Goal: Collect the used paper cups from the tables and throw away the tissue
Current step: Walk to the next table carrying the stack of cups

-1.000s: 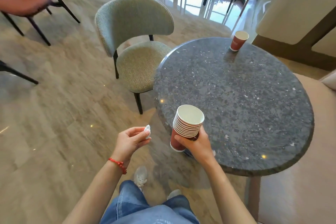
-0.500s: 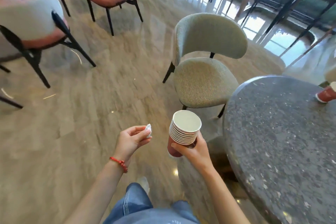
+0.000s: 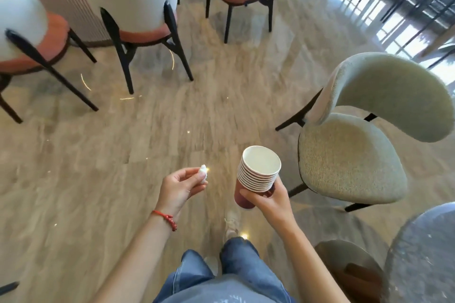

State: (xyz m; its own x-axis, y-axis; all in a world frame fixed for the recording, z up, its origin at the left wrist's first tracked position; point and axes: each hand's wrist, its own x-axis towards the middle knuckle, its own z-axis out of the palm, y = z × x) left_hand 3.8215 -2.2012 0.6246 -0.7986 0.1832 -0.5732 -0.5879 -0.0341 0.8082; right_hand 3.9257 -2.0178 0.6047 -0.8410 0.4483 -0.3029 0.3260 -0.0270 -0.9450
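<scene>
**A:** What are the hands holding?

**B:** The right hand (image 3: 270, 200) curls its grip around a stack of paper cups (image 3: 257, 170), tilted a little, open end up. The left hand (image 3: 178, 188) pinches a small white tissue (image 3: 203, 172) between thumb and fingertips.

**A:** Where are they?

**B:** Both are held in the air over a glossy floor (image 3: 98, 167), near a pale green chair (image 3: 357, 142). A dark speckled tabletop (image 3: 423, 261) edges in at lower right.

The round stone table (image 3: 428, 253) is cut off by the right and bottom edges. The leftmost chair (image 3: 22, 32) is motion-blurred and cropped. The right hand (image 3: 270, 200) hides part of the cup stack's (image 3: 256, 174) lower wall.
</scene>
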